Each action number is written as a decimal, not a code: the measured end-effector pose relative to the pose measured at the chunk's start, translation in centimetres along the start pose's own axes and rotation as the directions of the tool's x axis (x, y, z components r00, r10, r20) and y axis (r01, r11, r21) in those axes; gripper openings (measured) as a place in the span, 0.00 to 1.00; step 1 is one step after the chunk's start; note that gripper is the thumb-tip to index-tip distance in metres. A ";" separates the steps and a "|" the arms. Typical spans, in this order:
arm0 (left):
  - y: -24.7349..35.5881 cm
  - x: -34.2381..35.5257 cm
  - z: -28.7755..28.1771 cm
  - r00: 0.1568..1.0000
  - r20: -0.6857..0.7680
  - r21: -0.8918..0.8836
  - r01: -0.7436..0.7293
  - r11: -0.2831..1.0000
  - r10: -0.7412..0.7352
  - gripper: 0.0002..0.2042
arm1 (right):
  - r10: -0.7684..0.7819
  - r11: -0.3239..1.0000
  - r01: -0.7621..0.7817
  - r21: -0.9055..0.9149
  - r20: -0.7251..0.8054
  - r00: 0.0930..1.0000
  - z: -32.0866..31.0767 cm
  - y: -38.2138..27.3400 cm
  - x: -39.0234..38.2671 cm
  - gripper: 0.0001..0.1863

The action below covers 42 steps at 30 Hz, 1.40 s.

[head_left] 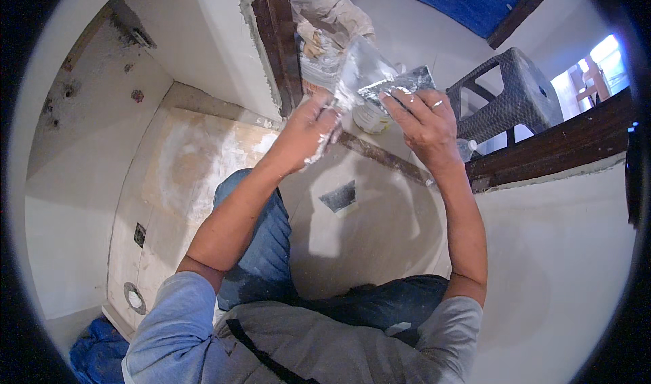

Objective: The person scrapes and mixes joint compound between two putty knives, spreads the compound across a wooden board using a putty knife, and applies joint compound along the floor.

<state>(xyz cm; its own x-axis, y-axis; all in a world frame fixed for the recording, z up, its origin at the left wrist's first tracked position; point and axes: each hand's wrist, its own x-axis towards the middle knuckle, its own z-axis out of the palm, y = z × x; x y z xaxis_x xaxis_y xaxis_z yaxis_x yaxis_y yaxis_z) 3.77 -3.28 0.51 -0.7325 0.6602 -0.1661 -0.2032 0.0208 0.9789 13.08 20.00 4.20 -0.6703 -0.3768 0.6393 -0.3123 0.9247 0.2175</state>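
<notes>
The left hand (313,130), its side smeared white, grips a broad pale scraper (368,64) near its lower end, with the blade fanning up and away from the body. The right hand (428,123) pinches a darker scraper (413,80) between thumb and fingers, its edge laid against or just beside the pale blade; actual contact cannot be told. White paste (348,100) coats the pale scraper near the left fingers. Both scrapers stand in front of the body, above a white tub (371,119), a position that probably lets loose paste drop into or near it. The facing grips presumably leave each blade free to meet the other. Behind the left hand, an open bag (332,11) stands by a dark wooden post (277,38), apparently within reach. A dark stool (508,89) stands to the right, clear of the arms. A dark patch (339,196) lies on the floor (352,248) between the knees.
</notes>
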 end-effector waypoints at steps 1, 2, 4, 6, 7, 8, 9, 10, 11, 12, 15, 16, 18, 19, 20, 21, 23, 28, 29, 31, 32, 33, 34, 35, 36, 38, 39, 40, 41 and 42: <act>-0.5 0.0 0.6 0.996 0.001 0.142 -0.090 0.986 0.091 0.12 | 0.008 1.000 -0.008 0.002 -0.008 1.000 0.0 -0.3 0.0 0.29; -0.9 0.0 1.0 0.984 0.014 0.280 -0.176 0.944 0.179 0.12 | 0.016 1.000 -0.016 0.004 -0.015 1.000 -0.1 -0.4 0.0 0.28; -1.0 0.2 0.9 0.989 0.015 0.291 -0.145 0.946 0.147 0.12 | 0.007 1.000 -0.007 -0.002 -0.018 1.000 -0.2 -0.2 0.0 0.27; -0.7 0.2 0.7 0.988 0.004 0.165 -0.155 0.974 0.157 0.11 | -0.003 1.000 0.003 -0.006 -0.020 1.000 -0.2 -0.1 -0.3 0.26; 0.0 0.1 0.6 0.995 -0.016 0.109 -0.100 0.989 0.102 0.11 | -0.003 1.000 0.003 0.004 -0.004 1.000 -0.2 -0.1 -0.5 0.26; 0.1 0.0 0.8 0.995 -0.017 0.110 -0.099 0.989 0.102 0.11 | -0.003 1.000 0.002 0.016 0.013 1.000 -0.1 -0.1 -0.6 0.26; 0.1 0.0 1.1 0.993 0.019 0.077 -0.118 0.990 0.116 0.12 | -0.002 1.000 0.002 0.017 0.012 1.000 0.0 -0.2 -0.4 0.26; -0.1 -0.2 1.5 0.990 0.055 0.040 -0.134 0.990 0.131 0.13 | 0.006 1.000 -0.006 0.021 -0.009 1.000 0.2 -0.5 -0.4 0.26; -1.1 -0.2 1.8 0.989 0.054 0.185 -0.147 0.972 0.139 0.15 | 0.015 1.000 -0.014 0.025 -0.030 0.999 0.3 -0.7 -0.3 0.26; -1.6 -0.2 2.2 0.989 0.054 0.183 -0.146 0.972 0.138 0.15 | 0.015 1.000 -0.014 0.025 -0.028 1.000 0.2 -0.8 -0.1 0.26; -2.2 0.1 1.5 0.932 0.099 0.372 -0.360 0.856 0.349 0.16 | 0.003 0.999 -0.004 0.033 0.003 1.000 -0.2 -0.9 0.6 0.24; -2.3 0.7 0.7 0.849 0.080 0.479 -0.492 0.727 0.522 0.14 | -0.009 1.000 0.009 0.003 0.042 0.999 -0.4 -0.3 0.1 0.23; 0.5 0.4 -0.3 0.999 0.025 0.057 -0.043 0.997 0.041 0.11 | -0.015 0.999 0.018 -0.028 0.082 0.997 -0.3 0.0 -0.7 0.22; 0.2 0.4 -0.2 0.999 0.007 0.056 -0.039 0.998 0.038 0.09 | -0.025 1.000 0.026 -0.011 0.086 0.996 -0.1 -0.2 -0.9 0.22; -0.2 0.4 0.2 0.999 0.002 0.054 -0.039 0.998 0.039 0.09 | -0.034 0.999 0.033 0.006 0.091 0.995 0.0 -0.3 -0.9 0.22; -0.6 0.5 0.7 0.997 0.018 0.098 -0.076 0.992 0.074 0.10 | -0.038 0.999 0.037 0.009 0.091 0.995 0.1 -0.4 -0.7 0.22; -1.6 0.5 0.8 0.990 0.038 0.168 -0.137 0.976 0.133 0.11 | -0.015 1.000 0.014 0.020 0.079 0.997 -0.1 -1.2 0.3 0.22; 0.1 0.1 0.2 0.999 0.013 0.160 -0.048 0.986 0.047 0.14 | -0.016 0.999 0.012 0.041 0.076 0.997 0.2 -0.6 -0.3 0.21; 0.0 0.0 0.1 0.996 0.012 0.112 -0.085 0.990 0.084 0.12 | -0.015 0.998 0.010 0.065 0.081 0.997 0.3 -0.8 -0.4 0.21; -0.8 0.5 0.1 0.987 -0.010 0.205 -0.156 0.966 0.161 0.11 | 0.001 0.997 -0.007 0.077 0.073 0.997 0.4 -0.7 0.0 0.24; -1.1 0.6 0.1 0.980 -0.014 0.250 -0.190 0.949 0.200 0.11 | 0.021 0.996 -0.026 0.084 0.065 0.998 0.4 -0.7 0.0 0.28; -1.6 0.6 0.0 0.971 -0.020 0.295 -0.221 0.930 0.237 0.11 | 0.021 0.996 -0.027 0.086 0.068 0.997 0.5 -0.9 -0.2 0.28; -1.5 0.6 0.0 0.976 -0.022 0.281 -0.203 0.938 0.218 0.11 | 0.008 0.998 -0.012 0.061 0.068 0.998 0.6 -0.8 -0.5 0.25; -1.4 0.7 -0.1 0.978 -0.023 0.273 -0.193 0.942 0.207 0.11 | -0.005 0.999 0.003 0.036 0.069 0.998 0.7 -0.7 -0.7 0.23; -1.3 0.7 -0.1 0.980 -0.023 0.265 -0.184 0.947 0.197 0.12 | -0.005 0.999 0.002 0.035 0.071 0.997 0.7 -0.8 -0.8 0.23; -0.6 0.4 -0.4 0.987 -0.042 0.150 -0.147 0.978 0.155 0.13 | 0.011 0.999 -0.014 0.031 0.066 0.998 0.9 -1.1 -0.9 0.24; -0.8 0.4 -0.4 0.987 -0.048 0.150 -0.142 0.978 0.151 0.13 | 0.009 0.999 -0.012 0.037 0.067 0.998 1.0 -1.2 -0.8 0.24; -1.0 0.3 0.0 0.978 -0.047 0.158 -0.194 0.968 0.203 0.13 | 0.024 0.999 -0.027 0.043 0.073 0.997 1.0 -1.3 -0.6 0.24; -2.0 0.4 0.3 0.973 -0.061 0.165 -0.211 0.964 0.223 0.13 | 0.035 0.998 -0.040 0.056 0.076 0.996 1.2 -1.7 -0.3 0.24; -3.0 0.6 0.7 0.966 -0.071 0.172 -0.232 0.957 0.247 0.13 | 0.026 0.997 -0.032 0.074 0.077 0.997 1.3 -2.0 -0.1 0.24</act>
<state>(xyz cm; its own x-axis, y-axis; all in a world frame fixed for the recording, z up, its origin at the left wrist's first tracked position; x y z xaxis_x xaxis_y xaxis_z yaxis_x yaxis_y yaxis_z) 4.36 -2.42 -2.45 -0.8044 0.5896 0.0727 0.0871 -0.0040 0.9962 12.93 18.10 2.71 -0.7278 -0.3557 0.5863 -0.3401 0.9296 0.1417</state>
